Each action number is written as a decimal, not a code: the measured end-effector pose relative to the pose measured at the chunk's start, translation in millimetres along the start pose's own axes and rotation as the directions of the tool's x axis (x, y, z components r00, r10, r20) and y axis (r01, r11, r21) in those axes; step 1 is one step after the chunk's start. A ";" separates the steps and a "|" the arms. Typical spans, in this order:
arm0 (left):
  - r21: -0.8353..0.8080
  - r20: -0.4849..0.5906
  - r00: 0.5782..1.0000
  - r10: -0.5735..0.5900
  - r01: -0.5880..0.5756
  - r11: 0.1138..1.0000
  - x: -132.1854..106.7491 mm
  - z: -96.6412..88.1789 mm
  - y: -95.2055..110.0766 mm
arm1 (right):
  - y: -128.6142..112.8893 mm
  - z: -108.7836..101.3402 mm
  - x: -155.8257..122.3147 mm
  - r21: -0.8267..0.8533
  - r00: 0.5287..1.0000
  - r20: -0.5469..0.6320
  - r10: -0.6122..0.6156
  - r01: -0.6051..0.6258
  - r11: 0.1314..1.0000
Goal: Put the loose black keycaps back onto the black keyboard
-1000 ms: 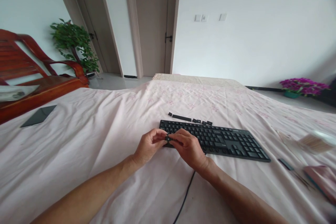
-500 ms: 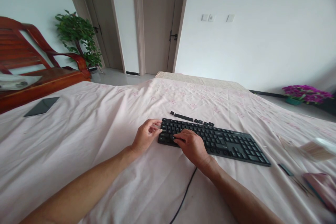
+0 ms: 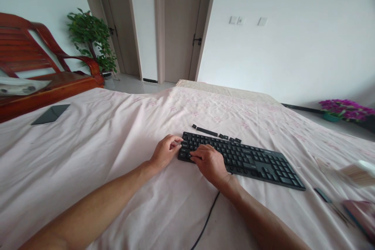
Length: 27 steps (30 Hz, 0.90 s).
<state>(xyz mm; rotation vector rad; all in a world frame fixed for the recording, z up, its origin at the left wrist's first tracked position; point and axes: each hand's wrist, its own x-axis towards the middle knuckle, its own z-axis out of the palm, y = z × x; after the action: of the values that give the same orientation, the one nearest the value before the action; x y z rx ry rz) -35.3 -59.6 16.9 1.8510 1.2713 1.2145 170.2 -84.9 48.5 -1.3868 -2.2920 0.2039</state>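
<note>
A black keyboard (image 3: 249, 160) lies on a pale pink sheet (image 3: 102, 156), its cable (image 3: 206, 218) trailing toward me. My left hand (image 3: 165, 151) rests at the keyboard's left end with fingers curled against its edge. My right hand (image 3: 208, 161) lies over the lower left keys, fingertips pressed down on the key rows; what is under them is hidden. Behind the keyboard lie a loose long black key (image 3: 206, 131) and several small loose keycaps (image 3: 231, 138).
A dark flat slab (image 3: 51, 114) lies on the sheet at far left, by a red wooden bench (image 3: 43, 82). A thin dark tool (image 3: 324, 195) and blurred packets (image 3: 356, 174) sit at the right. Doors, a green plant (image 3: 92, 39) and purple flowers (image 3: 344, 109) stand beyond.
Both hands, which pinched a small keycap between them just in front of the keyboard, have moved apart and onto its left end. The view has shifted a little.
</note>
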 end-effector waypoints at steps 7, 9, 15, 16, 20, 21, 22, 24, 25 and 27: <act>-0.004 0.021 1.000 -0.020 0.020 1.000 0.0 0.5 -2.7 | -10.9 -8.8 3.8 -0.134 0.996 0.079 -0.043 0.053 0.990; -0.002 0.028 0.999 -0.023 0.023 1.000 -0.7 1.0 -2.7 | -13.7 -10.3 4.6 -0.179 0.993 0.102 -0.058 0.076 0.981; 0.078 0.011 0.998 -0.064 0.062 0.995 -4.5 9.0 2.2 | -19.4 -8.8 4.7 -0.246 0.992 0.117 -0.055 0.082 0.966; 0.102 -0.002 0.997 -0.076 0.076 0.992 -4.9 10.5 3.2 | -19.7 -8.5 4.6 -0.244 0.992 0.116 -0.053 0.081 0.966; 0.124 0.000 0.992 -0.125 0.124 0.985 -3.9 13.6 5.0 | -18.3 -7.7 4.6 -0.208 0.993 0.108 -0.040 0.062 0.976; 0.117 0.008 0.991 -0.134 0.132 0.984 -3.3 13.9 4.6 | -17.3 -7.7 4.8 -0.193 0.994 0.102 -0.036 0.056 0.980; 0.112 0.014 0.990 -0.141 0.139 0.984 -2.5 14.2 4.0 | -16.3 -7.6 5.0 -0.177 0.995 0.099 -0.033 0.050 0.983; 0.106 0.025 0.988 -0.154 0.150 0.983 -1.1 14.9 2.3 | -14.0 -7.7 5.5 -0.146 0.995 0.099 -0.026 0.040 0.989; 0.102 0.029 0.987 -0.158 0.155 0.983 -0.6 15.3 1.4 | -12.8 -7.8 5.8 -0.129 0.995 0.101 -0.023 0.036 0.991; 0.091 0.040 0.986 -0.163 0.159 0.983 0.0 16.1 0.0 | -10.4 -7.9 6.1 -0.087 0.994 0.105 -0.021 0.030 0.996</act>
<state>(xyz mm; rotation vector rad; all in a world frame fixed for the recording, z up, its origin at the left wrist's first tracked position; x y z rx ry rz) -20.7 -59.1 10.3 1.7878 1.4380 1.0380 163.0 -85.4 60.9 -1.4205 -2.4296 0.1721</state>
